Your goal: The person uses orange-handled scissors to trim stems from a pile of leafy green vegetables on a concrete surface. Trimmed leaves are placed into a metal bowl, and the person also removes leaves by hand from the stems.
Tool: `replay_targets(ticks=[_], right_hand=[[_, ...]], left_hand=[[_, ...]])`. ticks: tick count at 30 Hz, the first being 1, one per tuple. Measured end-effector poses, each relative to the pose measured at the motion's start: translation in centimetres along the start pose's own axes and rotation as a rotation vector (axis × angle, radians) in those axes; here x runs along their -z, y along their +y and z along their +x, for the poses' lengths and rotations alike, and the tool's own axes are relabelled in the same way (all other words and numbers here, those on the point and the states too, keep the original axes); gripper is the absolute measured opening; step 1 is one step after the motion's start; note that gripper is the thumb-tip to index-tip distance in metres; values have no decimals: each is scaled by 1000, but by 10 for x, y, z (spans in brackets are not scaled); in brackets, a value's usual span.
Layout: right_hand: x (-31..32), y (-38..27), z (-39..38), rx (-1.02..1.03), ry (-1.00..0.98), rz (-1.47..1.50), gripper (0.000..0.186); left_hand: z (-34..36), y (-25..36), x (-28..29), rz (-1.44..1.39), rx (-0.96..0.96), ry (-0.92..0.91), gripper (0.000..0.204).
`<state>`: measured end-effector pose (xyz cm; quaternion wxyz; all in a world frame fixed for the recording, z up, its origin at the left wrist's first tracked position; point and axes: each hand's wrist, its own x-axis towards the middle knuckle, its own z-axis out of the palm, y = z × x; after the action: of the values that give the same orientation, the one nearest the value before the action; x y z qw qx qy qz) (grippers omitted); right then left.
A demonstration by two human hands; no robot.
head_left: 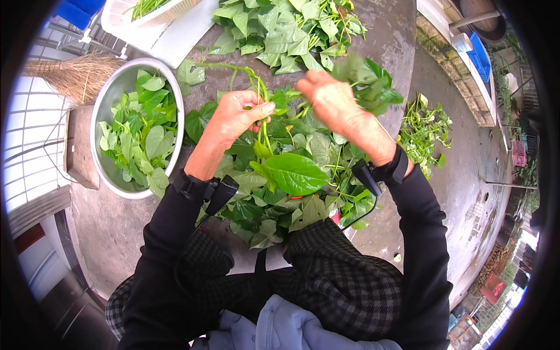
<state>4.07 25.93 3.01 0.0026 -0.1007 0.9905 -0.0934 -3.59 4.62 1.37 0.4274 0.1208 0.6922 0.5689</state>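
My left hand [233,119] is closed around a green vine stem [262,125] with big heart-shaped leaves hanging below it. My right hand [333,104], a little blurred, grips a bunch of leaves [370,87] at the same vine's right side. Both hands hover over a heap of leafy greens [291,175] on a round grey stone table [105,227]. A metal bowl [111,96] with plucked leaves [140,134] sits to the left of my left hand.
More greens [286,26] are piled at the table's far side. A white basket [125,17] stands at the far left. A straw broom [73,76] lies beyond the bowl. Discarded stems [426,128] lie on the concrete ground at right.
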Motion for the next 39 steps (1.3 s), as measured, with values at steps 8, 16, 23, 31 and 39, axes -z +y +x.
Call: replay_targets(ticks=[8,16,23,31,39], right_hand=[[6,-1,-14,-468,-438,1510,18],[24,-23,-3,-404,-339,1359,19],[9,-38,17,-357,-251,1004,14],[5,-48,36,-523,-127,1246,14],[25,-12,58,-749,75,1478,14]], left_hand=[[5,-3,21,-600,11,-213,20],[6,3,24,-464,-64,-55,23],[2,7,17,-361,-188,90,25],[0,11,18,-477,-316,286,22],[0,3,24,-567,-587,492,15]])
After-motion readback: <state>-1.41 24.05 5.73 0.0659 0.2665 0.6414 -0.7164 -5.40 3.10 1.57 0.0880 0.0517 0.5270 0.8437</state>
